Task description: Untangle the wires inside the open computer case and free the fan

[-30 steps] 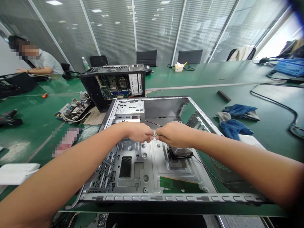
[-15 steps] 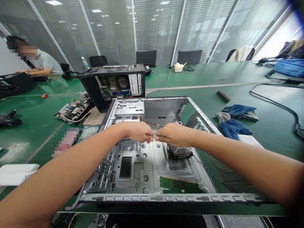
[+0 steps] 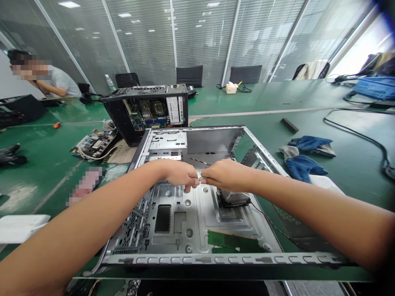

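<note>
My left hand (image 3: 180,174) and my right hand (image 3: 224,175) meet above the open silver computer case (image 3: 168,259). The right fingers are closed in a pinch on a small silvery piece (image 3: 201,178), too small to name. Fingertips of the left hand, also pinched, are right beside it; what they grip, if anything, is hidden. Below the right hand, a heatsink with metal fins (image 3: 235,198) rests in the case, a thin dark cable (image 3: 271,222) running from it. Green memory modules (image 3: 233,239) lie on the case floor near the front rail.
Behind stands a second open computer case (image 3: 145,92). A loose circuit board (image 3: 95,144) lies at left, blue gloves (image 3: 308,164) and a black cable (image 3: 361,133) at right. A white box-shaped object (image 3: 23,228) sits at near left. Another person (image 3: 58,82) sits at far left.
The left fingers have shifted slightly, one digit now pointing down, and a little more of the silvery piece shows. The right hand is almost still. The person at far left has raised a hand.
</note>
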Tool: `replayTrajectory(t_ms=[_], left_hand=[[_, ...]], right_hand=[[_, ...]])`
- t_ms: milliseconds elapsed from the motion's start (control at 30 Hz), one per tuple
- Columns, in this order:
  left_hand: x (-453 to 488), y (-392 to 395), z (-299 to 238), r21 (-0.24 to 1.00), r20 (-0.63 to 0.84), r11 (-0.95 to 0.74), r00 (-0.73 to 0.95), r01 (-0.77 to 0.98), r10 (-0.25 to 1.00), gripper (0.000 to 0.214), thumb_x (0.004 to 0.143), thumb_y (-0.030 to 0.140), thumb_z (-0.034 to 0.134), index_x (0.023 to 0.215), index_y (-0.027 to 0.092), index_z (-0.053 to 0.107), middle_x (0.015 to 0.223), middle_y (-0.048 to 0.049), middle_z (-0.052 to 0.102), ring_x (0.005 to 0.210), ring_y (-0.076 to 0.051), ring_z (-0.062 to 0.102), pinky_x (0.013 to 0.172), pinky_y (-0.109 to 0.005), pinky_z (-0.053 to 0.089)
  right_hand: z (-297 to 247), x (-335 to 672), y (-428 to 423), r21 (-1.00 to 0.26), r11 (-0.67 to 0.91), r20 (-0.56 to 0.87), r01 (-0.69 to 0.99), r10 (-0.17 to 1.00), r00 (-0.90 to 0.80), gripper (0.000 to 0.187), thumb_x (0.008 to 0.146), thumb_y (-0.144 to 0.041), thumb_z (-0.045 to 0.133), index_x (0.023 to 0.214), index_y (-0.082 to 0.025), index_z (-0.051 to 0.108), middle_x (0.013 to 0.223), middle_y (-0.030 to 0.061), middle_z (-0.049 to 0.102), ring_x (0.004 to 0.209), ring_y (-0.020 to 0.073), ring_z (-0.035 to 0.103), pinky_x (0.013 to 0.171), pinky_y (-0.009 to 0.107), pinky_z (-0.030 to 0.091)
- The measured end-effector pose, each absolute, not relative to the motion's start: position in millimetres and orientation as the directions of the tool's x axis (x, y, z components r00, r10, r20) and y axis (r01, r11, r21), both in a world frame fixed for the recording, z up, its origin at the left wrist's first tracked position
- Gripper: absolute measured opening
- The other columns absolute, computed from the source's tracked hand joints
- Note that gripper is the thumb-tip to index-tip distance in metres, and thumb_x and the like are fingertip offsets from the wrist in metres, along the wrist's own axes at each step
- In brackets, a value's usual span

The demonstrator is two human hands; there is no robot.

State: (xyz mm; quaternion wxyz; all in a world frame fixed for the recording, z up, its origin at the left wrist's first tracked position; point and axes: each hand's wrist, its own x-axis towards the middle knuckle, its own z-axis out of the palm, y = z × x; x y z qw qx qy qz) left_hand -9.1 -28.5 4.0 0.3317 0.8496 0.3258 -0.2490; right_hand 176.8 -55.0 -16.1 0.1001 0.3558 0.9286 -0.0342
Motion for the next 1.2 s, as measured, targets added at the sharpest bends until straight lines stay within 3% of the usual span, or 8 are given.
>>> replayTrajectory(t_ms=[133, 233, 633, 1200], left_hand=[[-10, -29, 6, 0.435, -0.654, -0.563, 0.676, 0.703, 0.339, 0.034, 0.092, 0.032, 0.037, 0.101, 0.017, 0.066, 0.089, -0.0058, 0.073, 0.084, -0.018, 0.061, 0.077, -0.031, 0.045], [-9, -31, 9, 0.380, -0.616, -0.618, 0.687, 0.688, 0.386, 0.037, 0.092, 0.036, 0.036, 0.093, 0.017, 0.067, 0.079, -0.0055, 0.070, 0.072, -0.017, 0.059, 0.069, -0.030, 0.044], [-10, -30, 11, 0.378, -0.558, -0.653, 0.724, 0.656, 0.405, 0.034, 0.090, 0.037, 0.039, 0.086, 0.018, 0.067, 0.080, -0.0048, 0.068, 0.073, -0.016, 0.057, 0.067, -0.029, 0.043], [-11, -23, -1, 0.507, -0.546, -0.549, 0.741, 0.664, 0.391, 0.022, 0.087, 0.030, 0.046, 0.076, 0.018, 0.061, 0.086, -0.0060, 0.074, 0.080, -0.016, 0.065, 0.075, -0.030, 0.046]], right_hand=[[-17, 178, -54, -0.036, 0.758, -0.210, 0.651, 0.631, -0.747, 0.038, 0.097, -0.041, 0.032, 0.091, -0.020, 0.063, 0.075, 0.0047, 0.067, 0.063, 0.0168, 0.057, 0.054, 0.029, 0.019], [-18, 179, -54, -0.098, 0.750, -0.214, 0.654, 0.626, -0.750, 0.040, 0.097, -0.042, 0.030, 0.088, -0.020, 0.062, 0.073, 0.0041, 0.065, 0.060, 0.0157, 0.053, 0.053, 0.029, 0.019], [-18, 180, -51, -0.277, 0.701, -0.245, 0.657, 0.609, -0.754, 0.041, 0.095, -0.043, 0.030, 0.079, -0.019, 0.059, 0.066, 0.0016, 0.058, 0.055, 0.0127, 0.042, 0.054, 0.027, 0.024], [-14, 177, -55, -0.005, 0.727, -0.215, 0.686, 0.670, -0.711, 0.038, 0.097, -0.041, 0.031, 0.091, -0.020, 0.063, 0.077, 0.0068, 0.068, 0.065, 0.0188, 0.059, 0.054, 0.029, 0.021]])
